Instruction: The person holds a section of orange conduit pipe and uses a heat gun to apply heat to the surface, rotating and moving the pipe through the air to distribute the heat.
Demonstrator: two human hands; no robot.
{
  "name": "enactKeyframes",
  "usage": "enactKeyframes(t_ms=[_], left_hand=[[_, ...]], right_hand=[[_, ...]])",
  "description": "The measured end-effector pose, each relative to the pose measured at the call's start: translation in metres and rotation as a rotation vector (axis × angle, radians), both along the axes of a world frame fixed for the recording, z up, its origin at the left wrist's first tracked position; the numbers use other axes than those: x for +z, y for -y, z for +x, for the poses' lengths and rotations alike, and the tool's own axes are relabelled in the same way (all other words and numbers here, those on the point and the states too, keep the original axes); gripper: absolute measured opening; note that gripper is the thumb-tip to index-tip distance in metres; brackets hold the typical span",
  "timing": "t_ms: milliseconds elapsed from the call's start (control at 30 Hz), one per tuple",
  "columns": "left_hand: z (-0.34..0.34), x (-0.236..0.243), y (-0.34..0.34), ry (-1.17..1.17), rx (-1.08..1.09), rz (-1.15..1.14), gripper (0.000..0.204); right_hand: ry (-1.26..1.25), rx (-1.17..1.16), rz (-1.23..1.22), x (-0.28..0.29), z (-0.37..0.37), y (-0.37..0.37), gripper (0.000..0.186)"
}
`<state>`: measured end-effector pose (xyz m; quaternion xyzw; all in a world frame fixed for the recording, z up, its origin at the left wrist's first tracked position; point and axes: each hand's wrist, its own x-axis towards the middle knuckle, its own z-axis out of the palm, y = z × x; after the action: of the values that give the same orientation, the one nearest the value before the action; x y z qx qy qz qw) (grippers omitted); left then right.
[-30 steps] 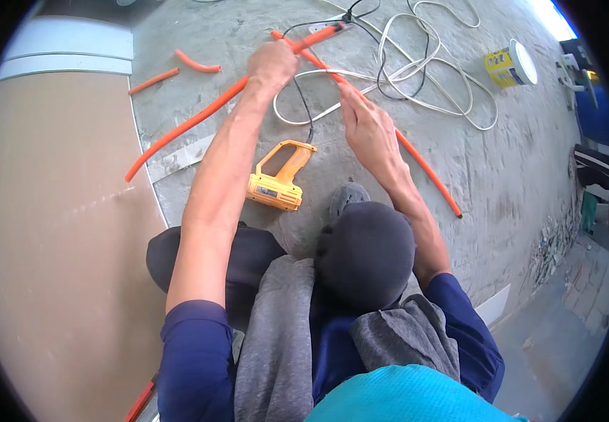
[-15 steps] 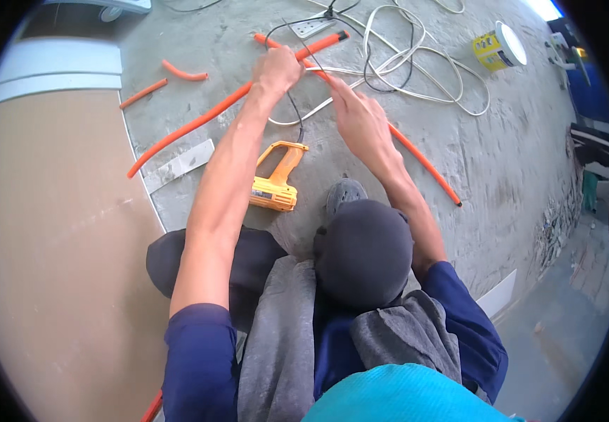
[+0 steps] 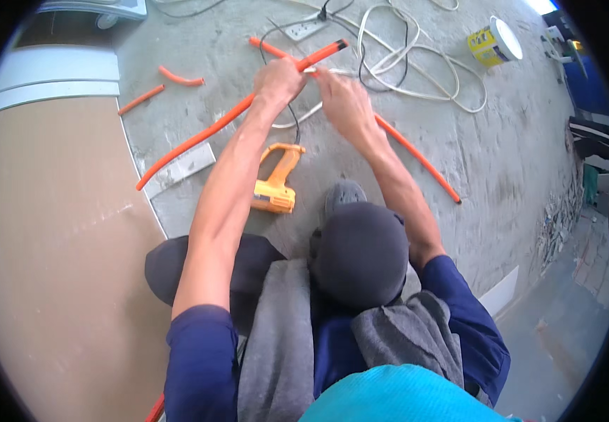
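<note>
My left hand point(image 3: 280, 81) is closed around a long orange pipe point(image 3: 209, 131). The pipe's dark-ended tip points up and to the right past my fingers, and its other end bends down to the left. My right hand point(image 3: 347, 105) is closed just right of my left hand, below the pipe's tip. What its fingers grip is hidden; a thin dark wire-like line point(image 3: 276, 27) slants down toward the hands. A second orange pipe point(image 3: 417, 156) crosses beneath, running behind both hands. Nearer to me, a yellow heat gun point(image 3: 275, 184) with a black cord lies on the floor.
Two short orange pipe pieces point(image 3: 182, 77) point(image 3: 141, 100) and a pale flat strip point(image 3: 181, 169) lie left. Looped white cable point(image 3: 452, 74) and a power strip point(image 3: 306, 29) lie ahead. A yellow-and-white bucket point(image 3: 495, 43) lies far right. A large brown board point(image 3: 51, 211) covers the left side.
My right hand has shifted left, closer to my left hand. The held pipe's lower left end has moved slightly right and nearer. The thin wire-like line now shows less above the pipe.
</note>
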<state>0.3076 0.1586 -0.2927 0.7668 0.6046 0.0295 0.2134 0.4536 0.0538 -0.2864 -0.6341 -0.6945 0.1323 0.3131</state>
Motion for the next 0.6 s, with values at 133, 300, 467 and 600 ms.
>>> enactKeyframes(t_ms=[133,300,467,600], left_hand=[[-0.048,0.005,0.002,-0.014,0.148,0.014,0.033],[-0.026,-0.003,-0.005,0.025,0.080,0.054,0.033],[-0.031,0.001,-0.001,0.024,0.082,0.018,0.035],[-0.031,-0.005,0.003,-0.020,0.045,0.005,0.033]], right_hand=[[-0.034,0.076,-0.030,0.011,-0.023,0.042,0.019],[0.009,0.006,-0.025,0.002,-0.019,0.013,0.022],[-0.003,0.024,-0.059,0.003,-0.018,0.028,0.020],[-0.016,0.016,-0.095,-0.003,-0.021,0.022,0.023]])
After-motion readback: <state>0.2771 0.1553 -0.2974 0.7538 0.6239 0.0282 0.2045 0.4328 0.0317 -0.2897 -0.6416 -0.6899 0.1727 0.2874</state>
